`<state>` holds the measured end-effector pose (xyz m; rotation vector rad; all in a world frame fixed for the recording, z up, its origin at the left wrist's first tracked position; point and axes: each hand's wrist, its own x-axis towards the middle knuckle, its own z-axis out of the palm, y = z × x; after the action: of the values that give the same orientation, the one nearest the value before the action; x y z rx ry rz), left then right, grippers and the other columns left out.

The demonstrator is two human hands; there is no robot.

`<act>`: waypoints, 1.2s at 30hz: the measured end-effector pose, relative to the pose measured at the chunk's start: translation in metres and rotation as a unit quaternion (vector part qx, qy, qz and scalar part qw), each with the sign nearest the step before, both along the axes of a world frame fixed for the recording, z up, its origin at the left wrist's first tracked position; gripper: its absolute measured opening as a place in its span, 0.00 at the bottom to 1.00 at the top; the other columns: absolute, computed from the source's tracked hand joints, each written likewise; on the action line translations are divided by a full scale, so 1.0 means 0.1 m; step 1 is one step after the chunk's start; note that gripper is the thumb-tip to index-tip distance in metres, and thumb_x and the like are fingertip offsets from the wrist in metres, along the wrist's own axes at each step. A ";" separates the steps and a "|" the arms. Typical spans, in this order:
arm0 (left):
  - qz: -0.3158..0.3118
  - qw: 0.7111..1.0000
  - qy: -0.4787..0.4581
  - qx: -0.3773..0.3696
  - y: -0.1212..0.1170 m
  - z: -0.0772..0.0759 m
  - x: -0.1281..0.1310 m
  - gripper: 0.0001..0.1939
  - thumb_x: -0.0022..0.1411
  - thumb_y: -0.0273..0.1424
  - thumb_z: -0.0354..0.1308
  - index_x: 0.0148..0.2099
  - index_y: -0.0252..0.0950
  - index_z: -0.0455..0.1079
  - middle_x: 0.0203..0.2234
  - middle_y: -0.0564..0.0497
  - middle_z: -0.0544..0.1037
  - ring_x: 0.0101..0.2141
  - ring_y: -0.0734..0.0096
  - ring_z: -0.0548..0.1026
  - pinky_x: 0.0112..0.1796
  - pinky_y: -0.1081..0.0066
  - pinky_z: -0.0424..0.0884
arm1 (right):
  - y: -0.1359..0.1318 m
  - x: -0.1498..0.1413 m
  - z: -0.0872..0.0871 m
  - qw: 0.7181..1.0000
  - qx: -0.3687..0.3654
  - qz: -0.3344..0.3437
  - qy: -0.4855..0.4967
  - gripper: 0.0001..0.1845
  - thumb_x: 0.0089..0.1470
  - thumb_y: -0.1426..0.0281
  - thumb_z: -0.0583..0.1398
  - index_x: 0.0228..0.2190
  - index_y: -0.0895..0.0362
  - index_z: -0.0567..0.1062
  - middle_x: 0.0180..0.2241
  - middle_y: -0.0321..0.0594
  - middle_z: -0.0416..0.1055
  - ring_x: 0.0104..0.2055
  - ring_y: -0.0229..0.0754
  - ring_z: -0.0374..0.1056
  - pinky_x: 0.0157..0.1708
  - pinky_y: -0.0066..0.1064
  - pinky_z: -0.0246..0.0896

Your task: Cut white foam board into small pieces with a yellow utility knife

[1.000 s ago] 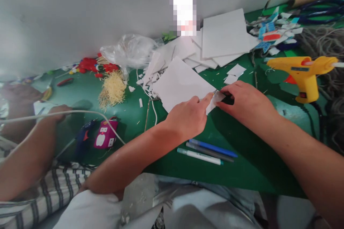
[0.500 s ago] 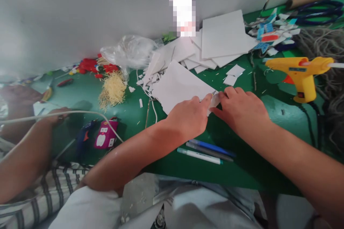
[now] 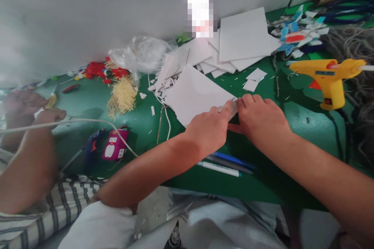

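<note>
The person's two hands are close together just right of centre in the frame, both busy at the right corner of a white sheet (image 3: pixel 198 89) that lies at a slant across the middle of the green table (image 3: pixel 140 128). The left hand (image 3: pixel 208 127) rests on that corner, its index finger stretched along it; the right hand (image 3: pixel 263 116) meets it there, fingers curled over the tip and thumb reaching out below. I can't tell from here whether either is really clamped on the paper, since the knuckles cover the spot. Just below the left hand lie a blue pen (image 3: pixel 233 159) and a white pen (image 3: pixel 223 169). Past the hands, two small white scraps (image 3: pixel 255 79) sit right of centre, and a stack of white boards (image 3: pixel 244 38) fills the upper middle. A yellow glue gun (image 3: pixel 333 79) lies at the right, beside a tangle of grey yarn (image 3: pixel 349 46). Over to the left there's a heap of pale shreds (image 3: pixel 122 96), a magenta box (image 3: pixel 115 145) beneath a white cord, and at the far left edge a co-worker's blurred arm (image 3: pixel 35 155).
</note>
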<state>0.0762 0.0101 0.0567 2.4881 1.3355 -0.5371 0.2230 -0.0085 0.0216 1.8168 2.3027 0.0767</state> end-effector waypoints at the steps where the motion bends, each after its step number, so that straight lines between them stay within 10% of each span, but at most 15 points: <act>1: 0.000 1.000 0.003 -0.001 0.00 0.01 0.00 0.37 0.73 0.23 0.48 0.79 0.36 0.45 0.47 0.38 0.80 0.44 0.52 0.83 0.42 0.63 0.77 | 0.00 -0.02 0.01 1.000 -0.011 -0.009 -0.002 0.25 0.63 0.55 0.62 0.48 0.64 0.80 0.42 0.57 0.74 0.43 0.53 0.67 0.34 0.38 0.57; 36: -0.021 0.993 0.112 -0.001 -0.34 0.03 -0.35 0.39 0.70 0.21 0.47 0.80 0.34 0.44 0.43 0.40 0.78 0.34 0.62 0.82 0.33 0.68 0.78 | -0.01 -0.04 0.01 0.999 -0.028 -0.022 0.004 0.32 0.64 0.49 0.60 0.48 0.67 0.80 0.46 0.62 0.74 0.45 0.55 0.68 0.35 0.39 0.59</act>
<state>0.0412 -0.0241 0.0596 2.5196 1.3596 -0.8497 0.2191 -0.0096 0.0227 1.8427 2.2453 -0.0003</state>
